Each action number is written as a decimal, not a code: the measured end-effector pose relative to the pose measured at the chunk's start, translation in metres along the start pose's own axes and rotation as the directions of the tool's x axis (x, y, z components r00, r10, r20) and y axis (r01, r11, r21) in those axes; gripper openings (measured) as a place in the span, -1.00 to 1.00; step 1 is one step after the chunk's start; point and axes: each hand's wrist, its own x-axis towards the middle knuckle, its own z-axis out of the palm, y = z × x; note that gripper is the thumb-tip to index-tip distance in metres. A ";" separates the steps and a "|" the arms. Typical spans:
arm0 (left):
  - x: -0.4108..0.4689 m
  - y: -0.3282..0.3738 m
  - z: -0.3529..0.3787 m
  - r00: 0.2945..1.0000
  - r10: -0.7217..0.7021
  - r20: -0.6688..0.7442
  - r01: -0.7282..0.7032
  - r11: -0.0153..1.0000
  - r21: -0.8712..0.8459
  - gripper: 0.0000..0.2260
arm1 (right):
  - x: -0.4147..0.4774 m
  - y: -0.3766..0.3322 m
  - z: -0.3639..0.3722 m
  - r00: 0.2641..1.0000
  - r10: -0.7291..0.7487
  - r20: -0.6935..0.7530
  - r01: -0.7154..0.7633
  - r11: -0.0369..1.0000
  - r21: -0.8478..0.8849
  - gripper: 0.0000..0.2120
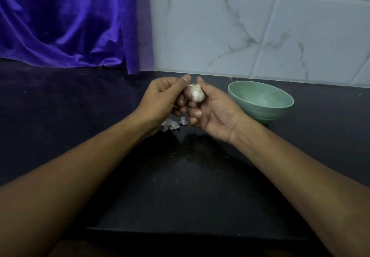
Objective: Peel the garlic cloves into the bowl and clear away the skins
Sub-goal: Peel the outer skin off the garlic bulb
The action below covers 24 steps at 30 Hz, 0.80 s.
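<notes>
Two hands meet at the centre of the frame over a dark counter (80, 116). The right hand (212, 112) curls its fingers around a garlic (197, 94), thumb at its top. The left hand (166, 96) has curled fingers and pinches the garlic's upper end with its thumb. Torn skins (172, 124) lie just below the hands. A green bowl (260, 112) sits near, to the right.

It is looking dim. Soft light is landing on the pale wall tiles (280, 36), while the black worktop (60, 106) is looking very dark. My arms (100, 166) are throwing soft shadows onto it. Lines near the edges are bending, and everything is looking a little fuzzy.
</notes>
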 end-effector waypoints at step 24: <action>0.010 -0.011 -0.034 0.995 -0.004 0.102 -0.060 0.782 0.620 -0.79 | 0.005 -0.002 -0.022 0.985 -0.103 -0.136 0.084 0.986 -0.142 -0.83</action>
